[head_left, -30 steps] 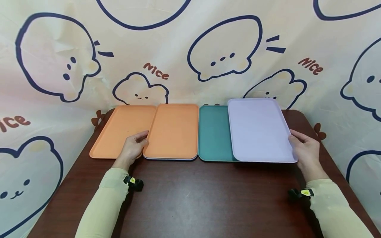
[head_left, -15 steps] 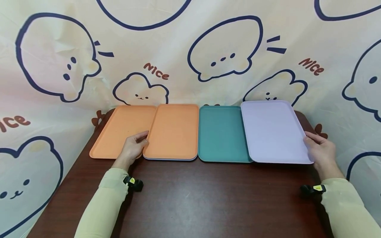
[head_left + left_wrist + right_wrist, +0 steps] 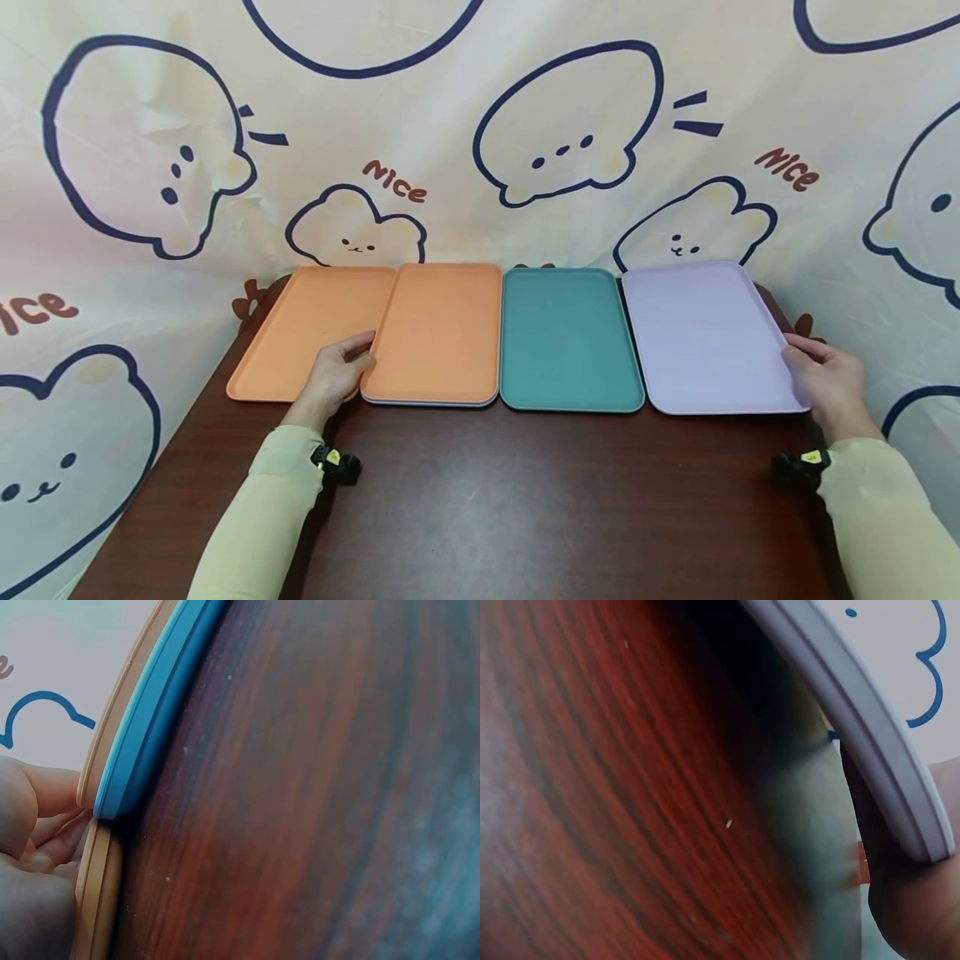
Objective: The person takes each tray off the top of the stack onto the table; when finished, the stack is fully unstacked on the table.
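Observation:
With its right edge gripped by my right hand (image 3: 834,385), a light purple tray (image 3: 712,337) lies at the right of the row. The right wrist view shows the purple tray's rim (image 3: 862,712) raised above the table, a hand under its corner. At the left edge of an orange tray (image 3: 438,333), my left hand (image 3: 335,372) holds the rim between thumb and fingers. Under that orange tray is a blue tray (image 3: 146,712), seen as a thin edge. A green tray (image 3: 572,337) sits between the orange and purple ones.
Another orange tray (image 3: 300,325) lies at the far left, partly behind my left hand. The dark brown wooden table (image 3: 480,500) extends toward me. Behind it hangs a pale curtain (image 3: 450,125) printed with cartoon outlines.
My right hand has carried the purple tray rightward and lowered it, from overlapping the green tray to beside it. The green tray now shows in full. My left hand stays put.

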A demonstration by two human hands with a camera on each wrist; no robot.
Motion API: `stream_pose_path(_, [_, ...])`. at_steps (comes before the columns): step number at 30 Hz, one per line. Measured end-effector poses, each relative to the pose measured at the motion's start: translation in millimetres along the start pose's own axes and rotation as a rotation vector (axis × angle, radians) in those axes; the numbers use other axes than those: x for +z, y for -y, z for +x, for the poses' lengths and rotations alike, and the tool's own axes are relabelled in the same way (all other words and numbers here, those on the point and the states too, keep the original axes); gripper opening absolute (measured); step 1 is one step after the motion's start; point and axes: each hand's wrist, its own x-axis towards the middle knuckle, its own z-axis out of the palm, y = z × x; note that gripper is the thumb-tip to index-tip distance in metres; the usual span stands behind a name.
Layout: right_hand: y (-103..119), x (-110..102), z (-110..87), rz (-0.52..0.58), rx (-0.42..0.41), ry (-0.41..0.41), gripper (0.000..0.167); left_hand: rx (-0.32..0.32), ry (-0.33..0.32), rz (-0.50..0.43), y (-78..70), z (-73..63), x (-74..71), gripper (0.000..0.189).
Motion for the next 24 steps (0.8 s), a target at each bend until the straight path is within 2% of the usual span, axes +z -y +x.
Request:
stream_pose_path(6, [1, 5, 3.0, -0.098, -0.025, 0.038, 0.062, 0.005, 0.003, 0.001, -0.4, 0.1, -0.3, 0.054])
stream_pose_path(10, [1, 9, 3.6, -0.165, -0.110, 0.045, 0.058, 0.000, 0.004, -0.013, -1.0, -0.9, -0.5, 0.054])
stream_pose_path(18, [-1, 12, 7.3, -0.359, -0.299, 0.059, 0.047, 0.031, 0.009, -0.007, -2.2, -1.4, -1.0, 0.054])
stream_pose_path(24, [3, 12, 6.5, -0.410, -0.338, 0.077, 0.049, 0.028, 0.016, 0.001, -0.8, -1.2, -1.0, 0.054])
